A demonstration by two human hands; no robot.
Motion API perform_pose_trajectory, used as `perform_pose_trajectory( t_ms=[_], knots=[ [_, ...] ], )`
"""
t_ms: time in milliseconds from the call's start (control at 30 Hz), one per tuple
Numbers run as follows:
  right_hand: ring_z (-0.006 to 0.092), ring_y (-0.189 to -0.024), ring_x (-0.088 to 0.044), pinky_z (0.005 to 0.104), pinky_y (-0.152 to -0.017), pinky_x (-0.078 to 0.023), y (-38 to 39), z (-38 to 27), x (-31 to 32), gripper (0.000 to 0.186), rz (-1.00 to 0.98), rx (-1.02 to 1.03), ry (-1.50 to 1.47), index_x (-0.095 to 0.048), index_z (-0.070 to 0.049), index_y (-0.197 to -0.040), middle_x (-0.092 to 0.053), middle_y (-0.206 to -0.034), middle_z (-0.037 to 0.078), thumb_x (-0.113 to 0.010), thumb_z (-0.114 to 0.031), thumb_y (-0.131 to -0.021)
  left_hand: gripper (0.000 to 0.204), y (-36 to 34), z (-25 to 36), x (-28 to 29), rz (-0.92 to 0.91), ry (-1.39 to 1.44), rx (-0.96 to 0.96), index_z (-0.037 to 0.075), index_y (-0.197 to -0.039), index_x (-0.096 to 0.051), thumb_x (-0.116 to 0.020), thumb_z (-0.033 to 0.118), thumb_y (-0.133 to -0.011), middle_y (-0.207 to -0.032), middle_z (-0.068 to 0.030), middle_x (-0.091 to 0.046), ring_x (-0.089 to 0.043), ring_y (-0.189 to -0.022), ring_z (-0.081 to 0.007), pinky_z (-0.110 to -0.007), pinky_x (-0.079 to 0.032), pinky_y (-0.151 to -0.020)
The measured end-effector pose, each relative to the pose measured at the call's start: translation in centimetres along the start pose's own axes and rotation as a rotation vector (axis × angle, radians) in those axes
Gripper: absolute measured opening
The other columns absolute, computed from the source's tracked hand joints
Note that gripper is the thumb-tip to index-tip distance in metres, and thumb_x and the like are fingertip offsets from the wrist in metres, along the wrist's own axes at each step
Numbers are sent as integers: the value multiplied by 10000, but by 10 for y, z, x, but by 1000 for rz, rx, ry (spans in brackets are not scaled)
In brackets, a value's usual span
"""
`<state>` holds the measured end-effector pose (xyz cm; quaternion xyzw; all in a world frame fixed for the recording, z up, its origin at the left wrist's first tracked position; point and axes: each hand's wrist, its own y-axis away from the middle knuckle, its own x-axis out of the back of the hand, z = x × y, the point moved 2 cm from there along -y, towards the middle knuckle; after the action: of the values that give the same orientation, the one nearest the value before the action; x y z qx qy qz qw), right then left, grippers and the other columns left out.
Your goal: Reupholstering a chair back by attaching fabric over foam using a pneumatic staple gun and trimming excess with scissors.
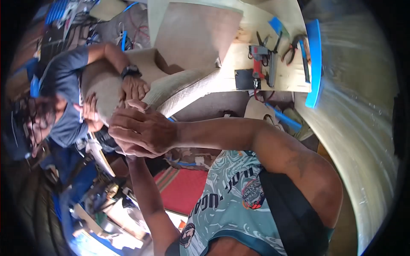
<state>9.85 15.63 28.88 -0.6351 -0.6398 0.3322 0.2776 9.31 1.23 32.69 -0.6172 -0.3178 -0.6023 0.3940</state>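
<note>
Both hands, right [143,128] over left [128,147], clamp the beige cushion [171,91] at its near end, opposite a co-worker's hands [134,87], apparently steadying it between them.

No packages, signs or screens could be made out, no label was legible on any tool or board, the cluttered lower-left corner was too blurred to tell whether anything there was a package.
</note>
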Motion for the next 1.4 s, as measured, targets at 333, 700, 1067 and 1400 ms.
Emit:
perform_pose_trajectory(
  t_ms=[333, 700, 1067, 1400],
  knots=[
    [352, -1132, -589, 479, -965, -431, 93, 121, 15, 645, 165, -379, 152, -563, -16, -1214, -626, -1166, 194, -342, -572, -973, 574, 18, 7, -9, 303, -100, -103, -32, -1248, -460, -315, 472, -1015, -1130, -222, -652, -622, -1025, -404, -523, -475, -935],
    [365, -1135, -570, 462, -1000, -406, 256, 249, 54, 432, 148, -760, 505, -586, -38, -1155, -629, -1167, 170, -334, -364, -1025, 614, 25, 7, -23, 394, -87, -42, -72, -1275, -442, -213, 448, -1042, -1034, -212, -670, -626, -969, -376, -495, -507, -880],
    [341, -1116, -596, 453, -930, -480, 215, 214, 46, 396, 166, -960, 247, -588, -26, -1220, -621, -1191, 206, -389, -293, -1005, 484, 11, 16, -26, 562, -39, -138, -85, -1175, -519, -309, 320, -1012, -980, -198, -697, -665, -885, -357, -455, -523, -820],
    [415, -1121, -563, 471, -1005, -440, 222, 201, 35, 372, 200, -602, 470, -524, 2, -1251, -575, -1214, 232, -484, -116, -901, 470, 9, 21, -27, 648, -22, -120, -45, -1113, -624, -367, 331, -995, -999, -145, -720, -679, -891, -330, -429, -513, -865]
  ],
)
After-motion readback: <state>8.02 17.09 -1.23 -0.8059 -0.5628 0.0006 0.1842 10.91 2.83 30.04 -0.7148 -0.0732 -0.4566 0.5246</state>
